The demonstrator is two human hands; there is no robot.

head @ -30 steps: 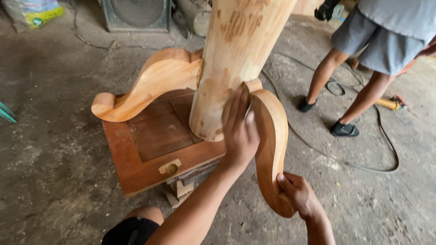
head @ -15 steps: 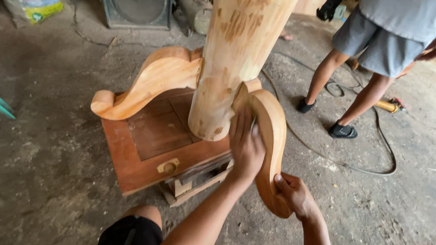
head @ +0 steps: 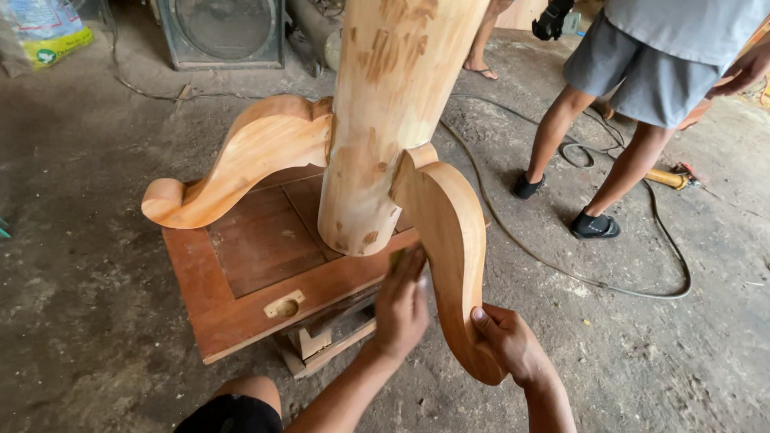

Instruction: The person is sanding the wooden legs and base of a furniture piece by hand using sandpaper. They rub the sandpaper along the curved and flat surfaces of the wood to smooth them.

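A curved wooden leg [head: 447, 248], pale and smoothly shaped in an S-curve, juts from the lower end of a thick round wooden column [head: 389, 112] that rises out of the top of the view. The right hand [head: 510, 345] grips the leg's lower tip, thumb laid up along its inner face and fingers wrapped around behind it. The left hand [head: 402, 307] presses flat against the leg's inner edge just below the column's foot, its fingers close together over a small greenish pad [head: 397, 259] that barely peeks out; how the pad is held I cannot tell. A second curved leg [head: 236, 167] sweeps out from the column to the left, ending in a rolled scroll. Both legs and the column's base hang over a reddish-brown panelled wooden box [head: 249, 274] with a small brass catch [head: 283, 306] on its near edge, serving as a low worktop and propped on scraps of wood [head: 321, 340] on the dusty concrete floor [head: 70, 343]. The person's knee in dark shorts [head: 225, 427] shows at the bottom edge. Well apart, to the upper right, another person in grey shorts [head: 647, 71] and dark shoes stands on the floor, with a black cable [head: 578, 273] looping past their feet. A speaker-like box [head: 221, 29] and a sack [head: 35, 33] sit at the far wall.
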